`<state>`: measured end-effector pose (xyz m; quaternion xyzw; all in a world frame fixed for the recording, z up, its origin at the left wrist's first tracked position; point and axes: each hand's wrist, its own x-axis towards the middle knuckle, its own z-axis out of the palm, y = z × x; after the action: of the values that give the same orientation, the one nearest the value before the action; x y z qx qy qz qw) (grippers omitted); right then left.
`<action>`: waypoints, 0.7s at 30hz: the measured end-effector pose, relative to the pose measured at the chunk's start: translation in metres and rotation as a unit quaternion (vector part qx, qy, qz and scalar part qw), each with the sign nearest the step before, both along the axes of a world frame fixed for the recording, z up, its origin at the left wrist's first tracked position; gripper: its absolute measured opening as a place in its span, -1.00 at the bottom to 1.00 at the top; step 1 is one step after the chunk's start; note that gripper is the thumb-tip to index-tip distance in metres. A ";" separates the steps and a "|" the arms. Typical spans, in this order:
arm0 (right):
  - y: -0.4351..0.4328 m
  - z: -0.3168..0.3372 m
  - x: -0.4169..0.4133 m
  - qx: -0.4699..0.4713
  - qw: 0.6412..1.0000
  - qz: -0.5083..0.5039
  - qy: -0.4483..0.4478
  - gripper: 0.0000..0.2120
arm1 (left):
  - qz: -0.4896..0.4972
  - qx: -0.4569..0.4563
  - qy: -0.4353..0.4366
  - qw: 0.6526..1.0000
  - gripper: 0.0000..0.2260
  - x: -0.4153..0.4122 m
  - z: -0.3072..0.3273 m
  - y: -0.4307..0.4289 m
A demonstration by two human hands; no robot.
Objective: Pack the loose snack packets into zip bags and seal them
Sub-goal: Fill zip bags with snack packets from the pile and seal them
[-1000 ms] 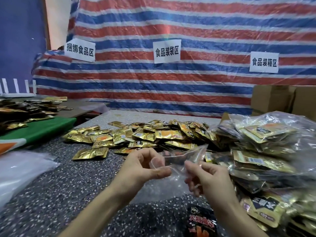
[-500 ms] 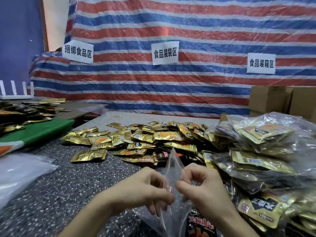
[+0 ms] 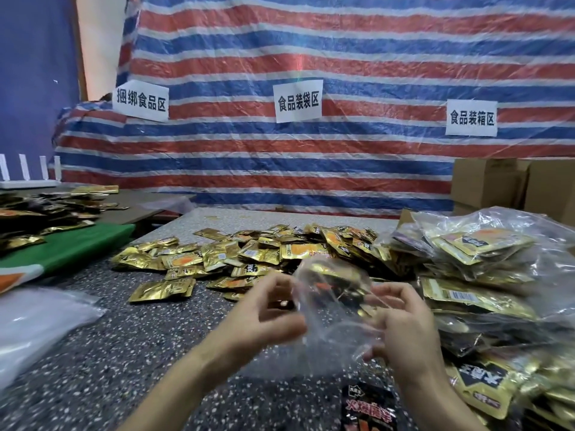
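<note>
An empty clear zip bag [image 3: 334,309] hangs above the speckled table [image 3: 102,353], its mouth spread open toward me. My left hand [image 3: 264,315] pinches the bag's left edge. My right hand [image 3: 401,325] grips its right edge. Behind the bag, loose gold snack packets [image 3: 249,256] lie scattered across the middle of the table. A black and red packet [image 3: 368,410] lies near the table's front edge, below my hands.
Filled clear bags of packets [image 3: 479,262] are heaped on the right. A stack of flat clear bags [image 3: 37,321] lies at the left, beside a green cloth [image 3: 71,247]. Cardboard boxes [image 3: 497,185] stand at the back right. A striped tarp with paper signs [image 3: 298,101] closes the back.
The bag was pinched flat and narrow between both hands; now my hands have moved apart and the bag's mouth is pulled wide open.
</note>
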<state>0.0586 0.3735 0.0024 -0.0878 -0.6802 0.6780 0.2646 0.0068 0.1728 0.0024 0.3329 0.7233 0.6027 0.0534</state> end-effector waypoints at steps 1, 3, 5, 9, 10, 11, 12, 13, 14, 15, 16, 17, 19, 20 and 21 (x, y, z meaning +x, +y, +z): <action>0.000 0.001 0.000 -0.040 0.999 0.011 -0.002 -0.65 | -0.036 -0.017 -0.006 0.999 -0.07 0.001 -0.003 0.001; -0.002 0.002 0.002 -0.084 0.996 0.034 -0.005 -0.66 | -0.075 -0.046 -0.003 0.996 0.05 0.005 -0.010 0.005; -0.005 0.003 0.005 -0.084 0.994 0.075 -0.006 -0.71 | -0.072 -0.050 0.011 0.996 0.08 0.006 -0.017 0.010; -0.010 0.008 0.003 -0.044 0.987 0.152 0.027 -0.83 | 0.011 0.062 -0.001 0.998 -0.55 0.001 -0.022 0.017; -0.010 0.010 0.001 -0.037 0.986 0.159 0.037 -0.78 | 0.041 0.076 -0.002 0.996 -0.67 -0.001 -0.022 0.016; -0.010 0.014 -0.003 -0.030 0.986 0.161 0.045 -0.71 | 0.064 0.095 -0.009 0.993 -0.72 -0.004 -0.022 0.014; -0.009 0.018 -0.007 -0.029 0.986 0.155 0.052 -0.67 | 0.082 0.119 -0.020 0.989 -0.73 -0.006 -0.021 0.013; -0.008 0.023 -0.014 -0.031 0.988 0.138 0.056 -0.64 | 0.097 0.143 -0.032 0.984 -0.72 -0.009 -0.019 0.011; -0.005 0.027 -0.023 -0.025 0.992 0.110 0.056 -0.64 | 0.111 0.166 -0.041 0.979 -0.70 -0.011 -0.018 0.009; -0.002 0.030 -0.034 -0.002 0.996 0.075 0.051 -0.68 | 0.127 0.184 -0.050 0.973 -0.69 -0.015 -0.018 0.007; 0.001 0.032 -0.047 0.047 0.997 0.038 0.043 -0.77 | 0.139 0.198 -0.056 0.969 -0.68 -0.018 -0.018 0.006; 0.004 0.033 -0.063 0.122 0.992 0.003 0.038 -0.87 | 0.145 0.206 -0.060 0.966 -0.67 -0.021 -0.019 0.004; 0.008 0.032 -0.095 0.301 0.953 -0.032 0.034 -0.93 | 0.154 0.214 -0.066 0.962 -0.62 -0.024 -0.020 0.002; 0.009 0.029 -0.111 0.378 0.925 -0.036 0.023 -0.89 | 0.162 0.219 -0.065 0.960 -0.58 -0.025 -0.020 0.001; 0.009 0.025 -0.126 0.441 0.897 -0.038 0.004 -0.84 | 0.173 0.225 -0.059 0.957 -0.57 -0.026 -0.020 0.000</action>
<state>-0.0672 0.3821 0.0274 0.0147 -0.9042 0.2987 0.3050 -0.0187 0.1730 -0.0179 0.1698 0.6107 0.7687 -0.0855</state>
